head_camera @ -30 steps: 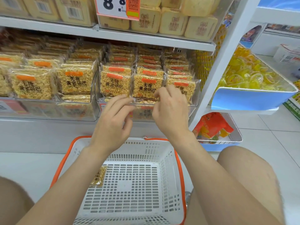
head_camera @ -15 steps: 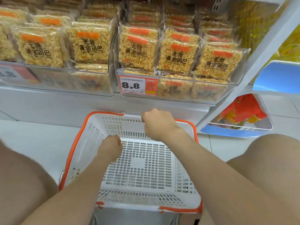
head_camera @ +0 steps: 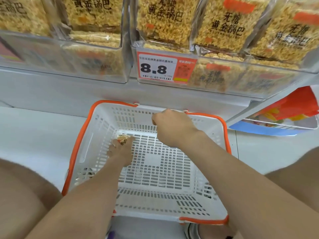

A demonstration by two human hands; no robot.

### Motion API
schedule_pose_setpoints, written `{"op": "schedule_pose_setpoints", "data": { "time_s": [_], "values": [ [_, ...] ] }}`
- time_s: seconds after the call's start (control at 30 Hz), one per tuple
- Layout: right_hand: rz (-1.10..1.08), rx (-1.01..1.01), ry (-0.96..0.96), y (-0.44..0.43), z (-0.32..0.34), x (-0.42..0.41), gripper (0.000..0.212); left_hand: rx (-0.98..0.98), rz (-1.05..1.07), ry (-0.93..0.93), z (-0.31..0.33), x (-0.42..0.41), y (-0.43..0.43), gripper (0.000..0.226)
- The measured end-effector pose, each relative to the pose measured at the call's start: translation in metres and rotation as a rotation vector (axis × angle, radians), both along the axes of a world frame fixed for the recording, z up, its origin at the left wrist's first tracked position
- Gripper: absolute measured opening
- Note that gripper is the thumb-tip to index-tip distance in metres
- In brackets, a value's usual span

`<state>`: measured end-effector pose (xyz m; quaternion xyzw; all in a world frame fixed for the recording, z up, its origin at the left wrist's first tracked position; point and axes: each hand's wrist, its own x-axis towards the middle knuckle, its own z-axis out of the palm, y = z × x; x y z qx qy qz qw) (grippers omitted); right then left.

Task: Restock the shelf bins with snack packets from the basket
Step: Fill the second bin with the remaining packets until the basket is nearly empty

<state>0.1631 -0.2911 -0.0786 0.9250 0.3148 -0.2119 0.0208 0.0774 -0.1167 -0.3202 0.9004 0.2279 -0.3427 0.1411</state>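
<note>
Pale floor (head_camera: 34, 131), orange-rimmed basket (head_camera: 155, 207) standing on it, white shelf (head_camera: 69, 90) carrying clear bins (head_camera: 241, 81), apparently full

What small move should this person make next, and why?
Probably pinch the snack packet at the fingertips of the left hand and lift it out: it looks like the only packet in the basket, and the shelf bin sits just above.

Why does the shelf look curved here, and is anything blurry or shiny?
Head view: the wide lens bows the shelf and the basket rim. Head view: the left hand and the packet it reaches for are smeared by motion; the right hand and price tag look crisp. Head view: the clear bin fronts carry soft glare, hazing the binned packets.
</note>
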Motion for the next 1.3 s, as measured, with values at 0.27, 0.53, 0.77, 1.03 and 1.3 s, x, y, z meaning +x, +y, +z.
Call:
{"op": "schedule_pose_setpoints", "data": {
  "time_s": [0.27,0.53,0.77,1.03,1.3],
  "values": [
    [-0.009,0.026,0.030,-0.004,-0.007,-0.002,0.028,0.076,-0.005,-0.079,-0.009,-0.009,-0.012,0.064],
    [0.006,-0.008,0.079,-0.008,0.007,-0.001,0.035,0.080,0.032,-0.145,0.013,-0.014,-0.015,0.092],
    [-0.050,-0.018,0.203,-0.025,0.037,0.010,0.050,-0.205,-0.037,-0.247,0.083,0.018,-0.028,0.019],
    [-0.100,0.044,0.073,-0.052,0.070,-0.005,0.040,-0.512,-0.206,-0.587,0.219,0.038,-0.035,0.028],
    [-0.255,0.511,0.017,-0.057,0.134,-0.019,0.038,-0.632,-0.325,-0.802,0.338,0.040,-0.023,0.021]
  ]
}}
